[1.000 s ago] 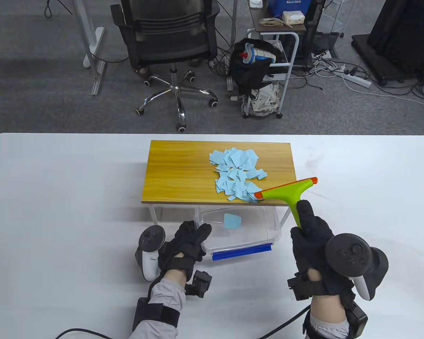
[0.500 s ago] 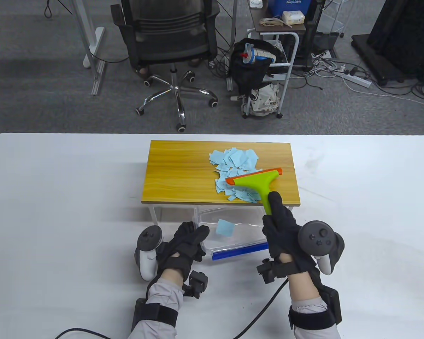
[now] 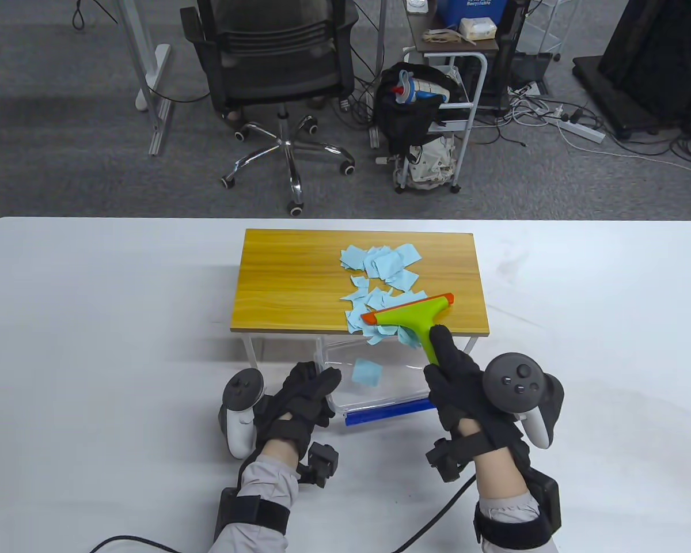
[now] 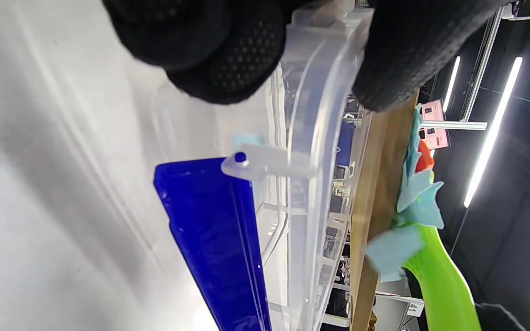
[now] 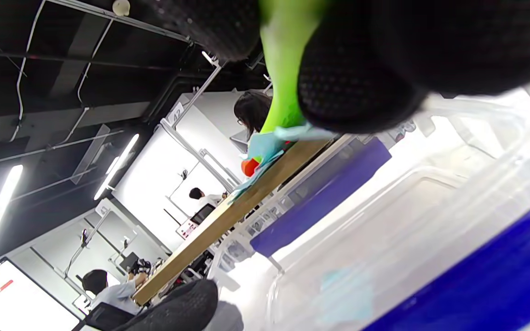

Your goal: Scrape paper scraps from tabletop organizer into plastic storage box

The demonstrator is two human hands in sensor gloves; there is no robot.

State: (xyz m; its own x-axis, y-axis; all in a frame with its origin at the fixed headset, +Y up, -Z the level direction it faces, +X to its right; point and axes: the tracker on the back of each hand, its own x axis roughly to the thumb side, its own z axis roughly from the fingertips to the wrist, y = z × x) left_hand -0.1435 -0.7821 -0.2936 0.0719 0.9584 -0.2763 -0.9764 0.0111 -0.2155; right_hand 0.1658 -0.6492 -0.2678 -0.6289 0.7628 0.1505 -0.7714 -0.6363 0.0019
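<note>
Several light blue paper scraps (image 3: 383,271) lie on the wooden top of the tabletop organizer (image 3: 288,288). My right hand (image 3: 466,386) grips the handle of a green scraper (image 3: 412,317) with an orange blade, which lies on the scraps at the organizer's front edge; some scraps hang over that edge (image 4: 400,248). The clear plastic storage box (image 3: 406,394) with a blue latch (image 3: 388,412) sits under the front edge and holds one scrap (image 3: 366,371). My left hand (image 3: 305,397) grips the box's left corner rim (image 4: 320,50).
The white table (image 3: 92,322) reaches out on both sides. Beyond its far edge stand an office chair (image 3: 276,75) and a metal cart (image 3: 443,115) with bags on the carpet. A cable (image 3: 432,510) trails from my right wrist.
My right hand swung the scraper from the organizer's right front corner onto the pile, then dragged it towards the front edge, pulling scraps with it. The left hand stayed on the box.
</note>
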